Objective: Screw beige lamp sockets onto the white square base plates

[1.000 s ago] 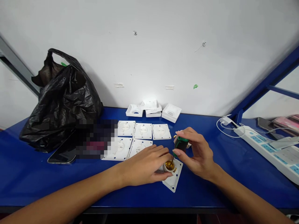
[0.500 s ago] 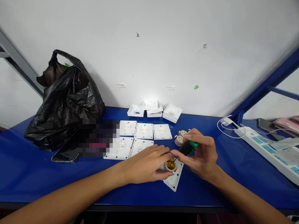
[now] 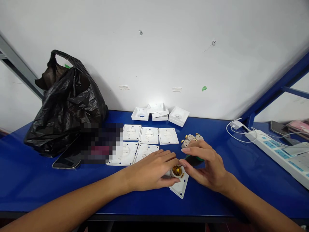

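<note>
At the far left of the blue table (image 3: pixel 31 180) stood a black plastic bag (image 3: pixel 70 106), its handle loop sticking up, with a phone (image 3: pixel 67 158) lying flat in front of it. A blurred patch beside the phone hid whatever was there. Next came five white plates (image 3: pixel 149 135) in two rows, three at the back and two in front, and behind them, near the wall (image 3: pixel 169 61), some white boxes (image 3: pixel 158 114), a few overlapping.

Your left hand (image 3: pixel 155 169) reached in over the front plates, palm down, its thumb and fingers closed around the side of a round socket (image 3: pixel 177 172). The socket's brass-coloured inside faced up, and it sat over another white plate (image 3: pixel 180 188), set askew near the table's front edge.

Just to the right, your right hand (image 3: pixel 210 167) held a screwdriver (image 3: pixel 196 160) by its dark green handle in a narrow grip between thumb and fingers. The shaft slanted down to the socket's mouth; its tip was too small to make out. Behind that hand sat a cluster of spare sockets (image 3: pixel 189 140). Farther right lay a white cable (image 3: pixel 241 141) and a long power strip (image 3: pixel 277 151).
</note>
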Motion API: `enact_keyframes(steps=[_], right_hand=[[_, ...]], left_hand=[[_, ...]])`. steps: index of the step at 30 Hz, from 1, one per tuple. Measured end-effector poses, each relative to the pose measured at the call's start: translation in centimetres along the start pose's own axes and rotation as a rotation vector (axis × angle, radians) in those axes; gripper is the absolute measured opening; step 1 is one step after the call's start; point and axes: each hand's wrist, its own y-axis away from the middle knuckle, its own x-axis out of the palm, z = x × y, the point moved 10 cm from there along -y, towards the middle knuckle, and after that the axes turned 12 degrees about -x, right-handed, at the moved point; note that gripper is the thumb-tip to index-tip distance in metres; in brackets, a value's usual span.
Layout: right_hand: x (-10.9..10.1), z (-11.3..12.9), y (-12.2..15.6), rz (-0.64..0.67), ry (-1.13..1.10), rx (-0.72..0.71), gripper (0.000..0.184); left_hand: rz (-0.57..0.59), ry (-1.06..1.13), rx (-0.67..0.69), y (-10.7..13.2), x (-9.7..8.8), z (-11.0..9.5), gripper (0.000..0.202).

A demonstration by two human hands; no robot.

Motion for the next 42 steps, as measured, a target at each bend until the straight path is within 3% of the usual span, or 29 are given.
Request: enact_keyframes(steps=[6, 18, 24, 37, 42], right_hand=[[0.0, -1.3, 0.3, 0.02, -0.069, 0.122, 0.054], [-0.3, -2.5, 1.7, -0.122, -0.085, 0.179, 0.055], [-0.6, -2.1, 2.0, -0.169, -0.074, 0.137, 0.062], [-0.6, -2.1, 1.8, -0.147, -0.058, 0.139, 0.059], [-0.2, -3.1, 2.3, -0.116, -0.089, 0.234, 0.06]], left_hand=[[-0.005, -0.048, 0.015, 0.1, 0.1, -0.2, 0.029], [-0.016, -0.058, 0.024, 0.0, 0.2, -0.2, 0.026], [-0.015, -0.067, 0.024, 0.0, 0.1, -0.3, 0.027], [-0.005, -0.058, 0.032, -0.1, 0.1, -0.3, 0.026], [0.004, -0.049, 0.042, -0.1, 0.2, -0.3, 0.025]])
